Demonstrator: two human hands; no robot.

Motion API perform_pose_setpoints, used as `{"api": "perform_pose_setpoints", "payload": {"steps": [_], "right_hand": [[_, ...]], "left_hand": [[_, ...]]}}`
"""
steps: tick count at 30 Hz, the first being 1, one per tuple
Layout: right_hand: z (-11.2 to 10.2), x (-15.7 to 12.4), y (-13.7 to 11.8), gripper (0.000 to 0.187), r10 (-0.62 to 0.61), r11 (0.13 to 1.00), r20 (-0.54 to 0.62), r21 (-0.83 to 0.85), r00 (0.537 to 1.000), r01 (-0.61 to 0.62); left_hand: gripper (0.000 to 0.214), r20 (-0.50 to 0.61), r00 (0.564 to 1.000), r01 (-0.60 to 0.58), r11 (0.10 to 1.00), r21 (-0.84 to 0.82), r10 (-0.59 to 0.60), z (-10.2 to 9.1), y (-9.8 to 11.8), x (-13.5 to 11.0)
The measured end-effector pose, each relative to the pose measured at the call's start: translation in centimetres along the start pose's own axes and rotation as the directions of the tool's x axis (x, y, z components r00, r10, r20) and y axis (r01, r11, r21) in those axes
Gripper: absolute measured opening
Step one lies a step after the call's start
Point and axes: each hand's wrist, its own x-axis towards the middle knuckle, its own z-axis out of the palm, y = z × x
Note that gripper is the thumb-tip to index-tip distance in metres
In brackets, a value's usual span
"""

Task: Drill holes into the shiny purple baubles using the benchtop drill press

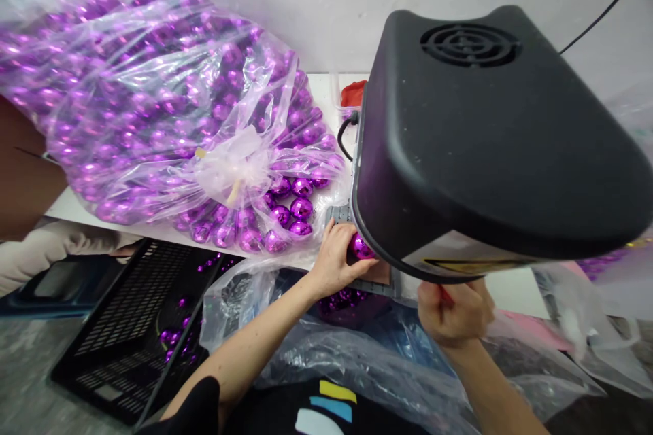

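Observation:
My left hand (337, 262) has its thumb and fingers closed around a shiny purple ball (361, 247) with a faceted, mirror-like surface. It holds the ball at the lower left edge of a machine with a black housing (490, 136), just above a grey metal base (338, 215). The housing hides what lies under it. Below the machine's front edge, my right hand (456, 312) is a fist around something red, of which only a sliver shows. Close to my left hand, several loose purple balls (300, 208) spill from a clear plastic bag (239, 163).
The bag, full of purple balls, covers the left of the white table (319, 87). A black plastic crate (115, 333) with a few purple pieces stands below. Clear plastic sheeting (357, 360) lies over my lap. Another person's sleeve (56, 251) is at left.

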Motion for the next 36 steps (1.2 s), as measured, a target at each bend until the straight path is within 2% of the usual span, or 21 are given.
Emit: {"api": "perform_pose_setpoints", "payload": {"steps": [2,4,6,9,10,11,13,15,18,23,30,36], "right_hand": [[0.5,-0.1,0.3,0.012,-0.019,1.000,-0.032,0.005,0.999,0.019],[-0.1,0.5,0.1,0.009,-0.025,1.000,0.005,0.013,1.000,0.025],[-1.8,1.8,-0.6,0.008,-0.025,0.999,0.097,0.030,0.995,0.022],[-4.6,5.0,-1.8,0.020,0.045,0.998,0.195,0.043,0.980,-0.054],[-5.2,6.3,-2.1,0.022,0.128,0.991,0.146,0.024,0.981,-0.133],[-5.5,7.7,-2.3,0.025,0.233,0.972,0.041,-0.021,0.972,-0.232],[-5.4,10.5,-2.3,0.029,0.320,0.947,-0.041,-0.002,0.946,-0.321],[-4.6,13.0,-1.8,0.035,0.376,0.925,-0.057,0.078,0.925,-0.371],[-3.3,15.2,-0.8,0.038,0.452,0.869,0.049,0.201,0.891,-0.452],[-2.5,15.5,-0.2,0.035,0.480,0.850,0.009,0.244,0.877,-0.467],[-2.8,15.6,-0.3,0.040,0.512,0.819,0.059,0.267,0.857,-0.508],[-2.7,15.4,-0.3,0.041,0.476,0.835,0.047,0.289,0.878,-0.469]], "left_hand": [[0.051,-0.002,1.000,-0.005,1.000,-0.002,0.005,0.1,-0.1,0.0],[0.052,-0.009,1.000,-0.017,1.000,-0.013,0.017,0.2,-0.3,0.0],[0.055,-0.020,0.999,-0.028,0.999,-0.027,0.027,0.3,-0.5,0.0],[0.059,-0.024,0.999,-0.029,0.999,-0.035,0.029,0.5,-0.6,0.1],[0.059,-0.022,0.999,-0.027,0.999,-0.032,0.027,0.5,-0.6,0.1],[0.058,-0.018,1.000,-0.026,0.999,-0.025,0.026,0.4,-0.6,0.1],[0.054,-0.011,0.999,-0.033,0.999,-0.009,0.033,0.4,-0.5,0.0],[0.051,-0.006,0.999,-0.053,0.999,0.001,0.053,0.2,-0.3,-0.2],[0.050,-0.013,0.997,-0.072,0.997,0.002,0.072,-0.1,0.0,-0.5],[0.050,-0.031,0.995,-0.099,0.995,-0.013,0.098,-0.5,0.4,-0.6],[0.049,-0.039,0.994,-0.099,0.995,0.031,0.100,-0.5,0.8,-0.1],[0.046,-0.118,0.990,-0.065,0.988,0.138,0.082,0.0,1.0,0.4]]}}
